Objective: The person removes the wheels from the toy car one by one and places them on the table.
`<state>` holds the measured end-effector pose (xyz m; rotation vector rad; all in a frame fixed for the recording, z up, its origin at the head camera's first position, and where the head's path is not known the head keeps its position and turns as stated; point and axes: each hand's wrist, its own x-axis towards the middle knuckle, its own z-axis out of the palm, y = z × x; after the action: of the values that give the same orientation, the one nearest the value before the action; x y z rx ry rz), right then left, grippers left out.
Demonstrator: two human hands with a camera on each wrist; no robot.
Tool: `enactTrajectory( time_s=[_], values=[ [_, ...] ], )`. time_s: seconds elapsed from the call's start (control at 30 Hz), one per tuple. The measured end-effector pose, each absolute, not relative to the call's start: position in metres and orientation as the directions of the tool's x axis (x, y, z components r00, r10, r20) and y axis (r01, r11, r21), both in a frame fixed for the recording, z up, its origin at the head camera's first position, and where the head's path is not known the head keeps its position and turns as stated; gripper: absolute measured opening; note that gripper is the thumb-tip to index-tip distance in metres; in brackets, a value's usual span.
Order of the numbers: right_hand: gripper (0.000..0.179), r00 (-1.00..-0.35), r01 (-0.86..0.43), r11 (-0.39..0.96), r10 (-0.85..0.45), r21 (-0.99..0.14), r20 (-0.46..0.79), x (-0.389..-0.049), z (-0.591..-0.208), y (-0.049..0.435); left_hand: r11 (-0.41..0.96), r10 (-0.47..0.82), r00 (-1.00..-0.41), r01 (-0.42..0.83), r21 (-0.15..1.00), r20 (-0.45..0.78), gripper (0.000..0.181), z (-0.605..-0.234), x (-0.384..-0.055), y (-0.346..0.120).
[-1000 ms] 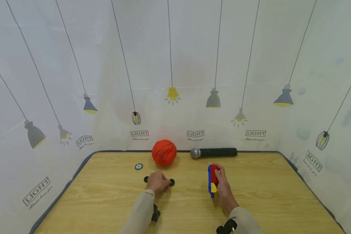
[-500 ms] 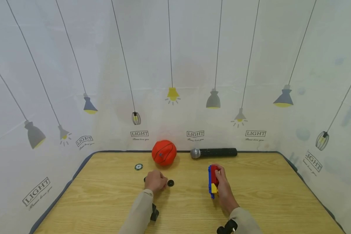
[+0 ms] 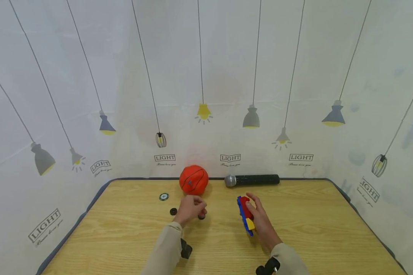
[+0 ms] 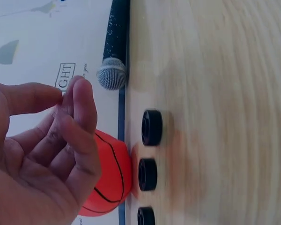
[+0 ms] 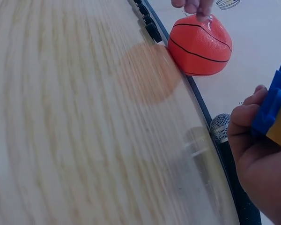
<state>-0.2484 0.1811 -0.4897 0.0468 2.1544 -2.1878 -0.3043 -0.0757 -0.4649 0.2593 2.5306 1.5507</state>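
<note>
My right hand (image 3: 263,221) grips a toy built of red, blue and yellow blocks (image 3: 245,214) above the table. Its blue side and a yellow part show in the right wrist view, partly cut off by the frame edge. The left hand (image 3: 190,209) hovers over the table, fingers loosely bent and thumb close to the index finger, with nothing seen between them. Below it, small black wheels stand in a row; the left wrist view shows one wheel (image 4: 152,127), a second wheel (image 4: 147,174) and a third, cut off wheel (image 4: 145,216). In the head view the hand hides part of this row.
A red ball with black lines (image 3: 194,180) sits behind the left hand. To its right, a microphone (image 3: 251,180) lies along the table's back edge. A round chip (image 3: 163,196) lies left of the ball. Printed cloth walls (image 3: 206,76) enclose the wooden table (image 3: 313,214).
My left hand has risen away from the wheels and shifted slightly right. The right hand has tilted the block toy to the left, its fingers a little more extended.
</note>
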Motion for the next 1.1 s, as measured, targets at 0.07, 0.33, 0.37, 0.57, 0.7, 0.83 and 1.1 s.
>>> enactTrajectory(
  time_s=[0.07, 0.33, 0.37, 0.57, 0.7, 0.83, 1.1],
  values=[
    [0.05, -0.997, 0.075, -0.034, -0.036, -0.997, -0.074, -0.248, -0.49, 0.181, 0.405, 0.267, -0.961, 0.048, 0.913, -0.068, 0.024, -0.463, -0.303, -0.071],
    [0.063, -0.98, 0.11, -0.032, -0.171, -0.993, -0.103, -0.248, -0.486, 0.184, 0.275, 0.465, -0.885, 0.102, 0.956, -0.039, 0.035, -0.461, -0.296, -0.05],
    [0.066, -0.975, 0.111, -0.019, -0.197, -0.994, -0.105, -0.248, -0.485, 0.185, 0.262, 0.488, -0.872, 0.115, 0.958, -0.029, 0.036, -0.46, -0.295, -0.047],
    [0.08, -0.942, 0.092, 0.078, -0.317, -0.993, -0.112, -0.246, -0.478, 0.187, 0.246, 0.571, -0.821, 0.165, 0.955, -0.005, 0.041, -0.46, -0.291, -0.037],
    [0.078, -0.923, 0.082, 0.138, -0.362, -0.987, -0.127, -0.245, -0.474, 0.185, 0.274, 0.595, -0.804, 0.194, 0.942, -0.007, 0.04, -0.461, -0.289, -0.035],
    [0.074, -0.913, 0.065, 0.19, -0.385, -0.98, -0.135, -0.245, -0.47, 0.184, 0.283, 0.593, -0.805, 0.191, 0.94, -0.015, 0.042, -0.462, -0.287, -0.039],
    [0.061, -0.894, -0.035, 0.252, -0.44, -0.967, -0.082, -0.245, -0.469, 0.193, 0.269, 0.547, -0.837, 0.18, 0.946, 0.004, 0.039, -0.466, -0.283, -0.054]
  ],
)
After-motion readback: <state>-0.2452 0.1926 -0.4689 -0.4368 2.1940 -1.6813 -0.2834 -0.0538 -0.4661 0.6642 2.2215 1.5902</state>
